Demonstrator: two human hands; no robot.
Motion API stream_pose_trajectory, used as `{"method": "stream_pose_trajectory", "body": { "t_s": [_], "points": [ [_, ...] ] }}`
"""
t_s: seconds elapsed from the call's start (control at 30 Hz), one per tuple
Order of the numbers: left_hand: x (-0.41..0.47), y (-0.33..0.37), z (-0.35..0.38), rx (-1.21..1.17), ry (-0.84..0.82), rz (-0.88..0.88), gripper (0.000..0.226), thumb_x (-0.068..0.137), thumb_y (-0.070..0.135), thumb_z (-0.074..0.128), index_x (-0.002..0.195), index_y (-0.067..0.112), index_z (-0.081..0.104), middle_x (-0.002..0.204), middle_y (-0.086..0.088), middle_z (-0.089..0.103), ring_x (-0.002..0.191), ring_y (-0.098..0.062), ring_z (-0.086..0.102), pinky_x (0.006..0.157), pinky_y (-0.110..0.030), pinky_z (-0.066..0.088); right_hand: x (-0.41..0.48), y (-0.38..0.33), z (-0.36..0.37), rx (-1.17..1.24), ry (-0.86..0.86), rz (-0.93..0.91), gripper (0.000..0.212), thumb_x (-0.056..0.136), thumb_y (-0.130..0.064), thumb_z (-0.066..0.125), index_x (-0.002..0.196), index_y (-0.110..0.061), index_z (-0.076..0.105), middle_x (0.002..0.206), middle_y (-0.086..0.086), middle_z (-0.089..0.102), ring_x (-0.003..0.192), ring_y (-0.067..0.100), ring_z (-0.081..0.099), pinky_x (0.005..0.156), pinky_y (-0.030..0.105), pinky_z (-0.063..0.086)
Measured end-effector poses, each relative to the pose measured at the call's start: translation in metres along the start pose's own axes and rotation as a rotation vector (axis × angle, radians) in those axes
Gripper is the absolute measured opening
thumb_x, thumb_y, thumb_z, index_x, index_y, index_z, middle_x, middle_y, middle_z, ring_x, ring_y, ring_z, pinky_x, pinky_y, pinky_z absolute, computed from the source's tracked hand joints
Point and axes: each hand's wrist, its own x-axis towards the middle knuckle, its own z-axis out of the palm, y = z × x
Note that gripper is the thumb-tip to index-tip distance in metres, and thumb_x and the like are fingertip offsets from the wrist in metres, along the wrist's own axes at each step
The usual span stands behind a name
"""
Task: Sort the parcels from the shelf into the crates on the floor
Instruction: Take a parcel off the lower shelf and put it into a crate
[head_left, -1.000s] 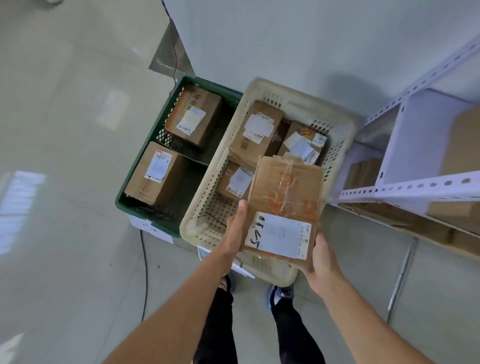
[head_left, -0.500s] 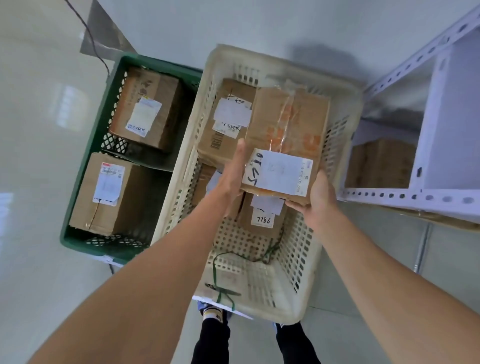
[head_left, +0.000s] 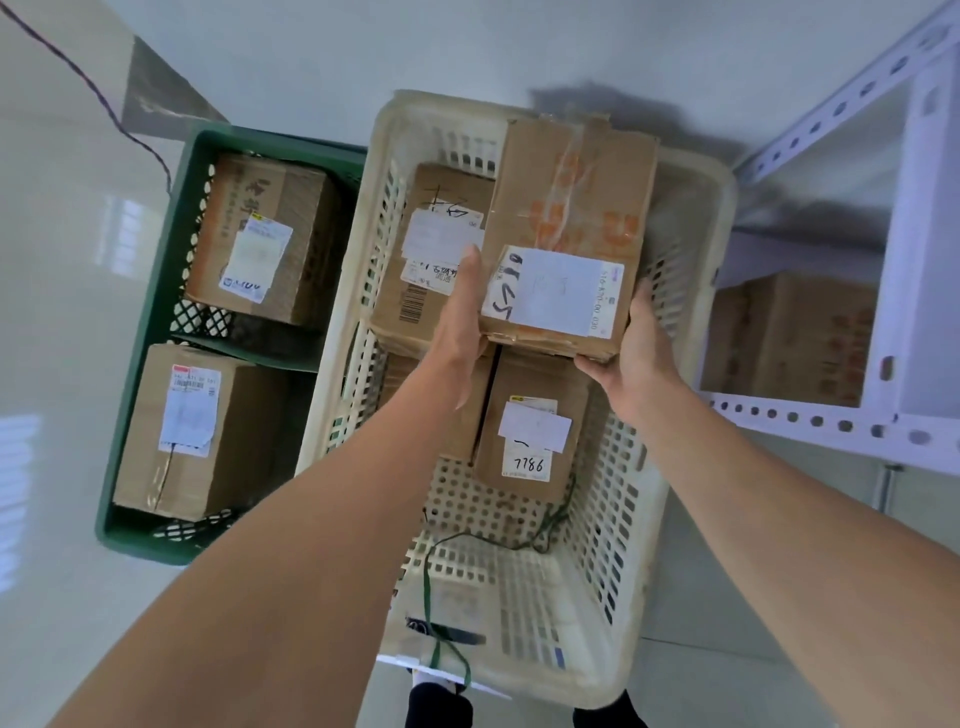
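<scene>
I hold a flat cardboard parcel (head_left: 571, 208) with a white label and orange print over the far right part of the cream crate (head_left: 675, 467). My left hand (head_left: 462, 322) lies against the parcel's left edge, thumb pointing up along it. My right hand (head_left: 641, 358) grips its near right corner from below. Under it in the cream crate lie a labelled box (head_left: 421, 270) at the far left and a box marked 7786 (head_left: 524, 436) nearer me. The green crate (head_left: 150, 415) to the left holds two labelled boxes, one far (head_left: 260, 239) and one near (head_left: 197, 431).
A white metal shelf (head_left: 831, 421) stands to the right, with a cardboard box (head_left: 789, 338) on its low level. A green cord (head_left: 431, 597) lies in the cream crate's near end. A dark cable (head_left: 93, 88) runs along the wall and floor at the far left.
Both hands have carried the flat parcel forward and lower, from above the crate's near rim to its far right part. My view has dropped closer to the crates.
</scene>
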Motion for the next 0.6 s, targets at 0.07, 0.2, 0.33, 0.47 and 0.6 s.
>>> {"method": "stream_pose_trajectory", "body": {
  "t_s": [0.07, 0.2, 0.33, 0.47, 0.6],
  "points": [
    [0.005, 0.002, 0.001, -0.005, -0.001, -0.006, 0.079, 0.102, 0.081, 0.03, 0.161, 0.032, 0.051, 0.161, 0.001, 0.057, 0.154, -0.022, 0.045, 0.133, -0.053, 0.023, 0.002, -0.003, -0.001, -0.007, -0.012, 0.002, 0.046, 0.108, -0.066, 0.035, 0.124, -0.038, 0.067, 0.135, 0.0, 0.071, 0.128, 0.024, 0.063, 0.104, 0.047, 0.052],
    [0.009, 0.007, 0.002, -0.013, 0.01, -0.025, 0.078, 0.102, 0.081, 0.029, 0.153, 0.031, 0.06, 0.15, 0.0, 0.067, 0.148, -0.025, 0.052, 0.131, -0.055, 0.026, 0.003, -0.008, -0.003, -0.008, -0.036, 0.004, 0.042, 0.107, -0.067, 0.035, 0.105, -0.042, 0.069, 0.118, -0.002, 0.075, 0.12, 0.024, 0.068, 0.107, 0.05, 0.051],
    [0.006, 0.012, 0.0, -0.013, 0.025, -0.017, 0.078, 0.104, 0.08, 0.028, 0.154, 0.029, 0.06, 0.147, -0.001, 0.069, 0.145, -0.026, 0.056, 0.13, -0.055, 0.028, -0.003, -0.011, -0.006, -0.03, -0.057, 0.001, 0.049, 0.107, -0.068, 0.032, 0.12, -0.038, 0.068, 0.13, -0.001, 0.073, 0.122, 0.022, 0.066, 0.11, 0.052, 0.048],
    [-0.008, 0.013, -0.005, -0.007, 0.048, 0.027, 0.077, 0.106, 0.076, 0.029, 0.16, 0.025, 0.051, 0.142, 0.006, 0.071, 0.147, -0.024, 0.053, 0.129, -0.055, 0.028, -0.018, -0.016, -0.015, -0.064, -0.066, -0.034, 0.053, 0.107, -0.068, 0.03, 0.144, -0.04, 0.056, 0.154, -0.007, 0.058, 0.143, 0.018, 0.051, 0.119, 0.051, 0.037],
    [-0.046, 0.021, -0.011, -0.019, 0.116, 0.059, 0.082, 0.103, 0.079, 0.031, 0.17, 0.032, 0.031, 0.174, 0.006, 0.035, 0.161, -0.021, 0.031, 0.114, -0.042, 0.027, -0.052, -0.03, -0.029, -0.097, -0.094, -0.197, 0.062, 0.108, -0.067, 0.027, 0.163, -0.041, 0.033, 0.173, -0.01, 0.031, 0.159, 0.014, 0.028, 0.127, 0.047, 0.023]
  ]
}}
